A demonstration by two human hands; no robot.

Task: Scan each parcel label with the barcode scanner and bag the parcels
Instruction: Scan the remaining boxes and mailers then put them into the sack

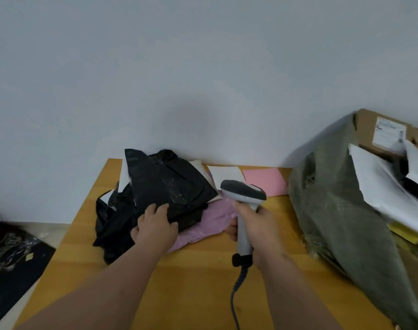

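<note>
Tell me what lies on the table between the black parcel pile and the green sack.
In the head view, between the black parcel pile and green sack: a pink mailer, white sheet, pink sheet, and the scanner.

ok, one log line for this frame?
left hand: flat on black parcel | right hand: gripping barcode scanner | green sack: holds parcels | label: not visible

Black poly parcel (165,184): crumpled, glossy, topmost on heap at table's far-left; near edge tilted up, white label side partly showing at its left edge.
More black parcels (112,232) slumped below and left of it.
Pink poly parcel (203,225): flat, underneath black one, sticking out toward right.
Barcode scanner (243,201): grey-white body, dark head, upright just right of heap, head aimed at it; dark coiled cable hangs from handle base.
Olive woven bag (341,210): far right, mouth open, white and cardboard parcels (384,184) inside.
</note>
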